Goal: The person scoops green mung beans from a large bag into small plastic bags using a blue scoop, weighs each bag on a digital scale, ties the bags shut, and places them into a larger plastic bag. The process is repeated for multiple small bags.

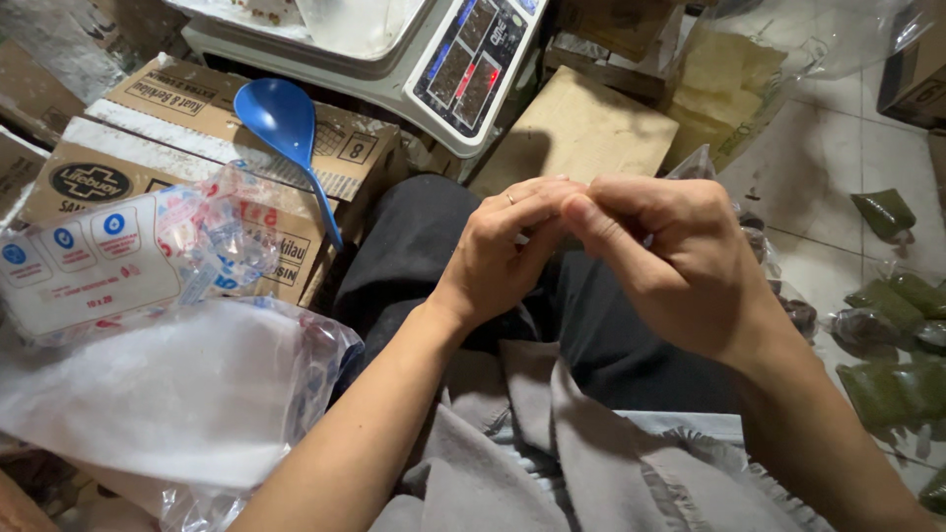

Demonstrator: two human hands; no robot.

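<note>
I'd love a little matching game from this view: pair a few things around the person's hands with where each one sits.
Things:
1. blue spoon
2. weighing scale
3. green packets
4. stack of clear bags

Places:
A. on the tiled floor, far right
B. lying on a cardboard box
C. far left, beside the left arm
D. top centre, above the hands

Pairs: 1-B, 2-D, 3-A, 4-C

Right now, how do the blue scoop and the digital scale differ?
The blue scoop is small, one solid colour, and lies slanted on a cardboard box; the digital scale is far larger, pale grey, with a dark display panel, and is cut off by the frame's top edge. Both sit beyond the left hand, untouched.
</note>
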